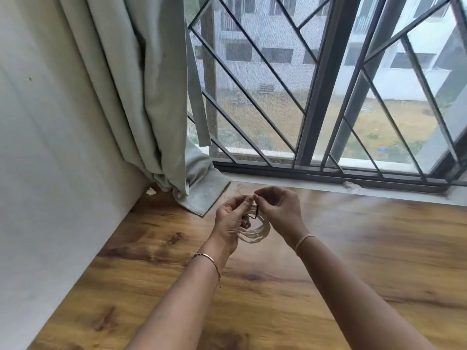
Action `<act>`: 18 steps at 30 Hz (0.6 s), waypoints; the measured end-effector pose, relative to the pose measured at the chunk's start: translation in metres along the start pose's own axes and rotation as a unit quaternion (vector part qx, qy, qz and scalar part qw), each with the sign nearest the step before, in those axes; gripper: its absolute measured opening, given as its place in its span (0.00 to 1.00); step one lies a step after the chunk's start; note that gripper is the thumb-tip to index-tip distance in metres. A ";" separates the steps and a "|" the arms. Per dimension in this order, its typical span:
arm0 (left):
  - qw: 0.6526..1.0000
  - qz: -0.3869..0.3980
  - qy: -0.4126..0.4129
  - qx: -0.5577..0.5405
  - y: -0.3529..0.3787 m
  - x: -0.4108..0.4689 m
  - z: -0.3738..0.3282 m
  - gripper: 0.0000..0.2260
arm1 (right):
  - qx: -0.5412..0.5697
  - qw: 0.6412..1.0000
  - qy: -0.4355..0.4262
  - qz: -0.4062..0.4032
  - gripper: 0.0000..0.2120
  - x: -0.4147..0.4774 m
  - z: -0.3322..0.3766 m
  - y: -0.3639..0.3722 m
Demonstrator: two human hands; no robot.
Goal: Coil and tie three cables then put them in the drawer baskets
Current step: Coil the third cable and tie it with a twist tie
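Wall [50, 147] boxes in the desk [353, 248] on its left edge, and the curtain [151, 97] hem flops onto the back-left corner. Left hand [231, 218] grips the white coiled cable [255, 232], held just above the desk near the back. Right hand [280, 210] pinches a thin dark tie [254, 213] at the coil's top. Loads of bare wood on the right, and the window frame [321, 84] runs along the back.

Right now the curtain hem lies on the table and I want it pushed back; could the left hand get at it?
Probably, once freed: only bare table lies between the left hand and the curtain, but that hand and the right hand both grip the cable coil.
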State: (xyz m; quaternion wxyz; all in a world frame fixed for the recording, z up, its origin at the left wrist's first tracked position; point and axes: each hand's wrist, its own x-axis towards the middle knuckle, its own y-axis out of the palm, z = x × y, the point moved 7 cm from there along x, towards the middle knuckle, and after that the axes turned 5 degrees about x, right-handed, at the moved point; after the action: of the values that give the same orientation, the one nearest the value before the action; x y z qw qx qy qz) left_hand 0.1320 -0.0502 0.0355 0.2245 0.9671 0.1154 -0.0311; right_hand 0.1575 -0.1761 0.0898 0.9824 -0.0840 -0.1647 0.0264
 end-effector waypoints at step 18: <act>1.000 0.007 -0.007 -0.012 0.002 0.000 0.004 0.02 | -0.041 0.999 0.009 0.006 0.06 -0.002 -0.003 0.005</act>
State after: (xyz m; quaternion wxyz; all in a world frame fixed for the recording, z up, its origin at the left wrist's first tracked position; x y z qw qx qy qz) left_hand 0.1319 -0.0533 0.0331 0.2374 0.9648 0.1077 -0.0349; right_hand 0.1559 -0.1723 0.0859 0.9794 -0.1250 -0.1566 0.0253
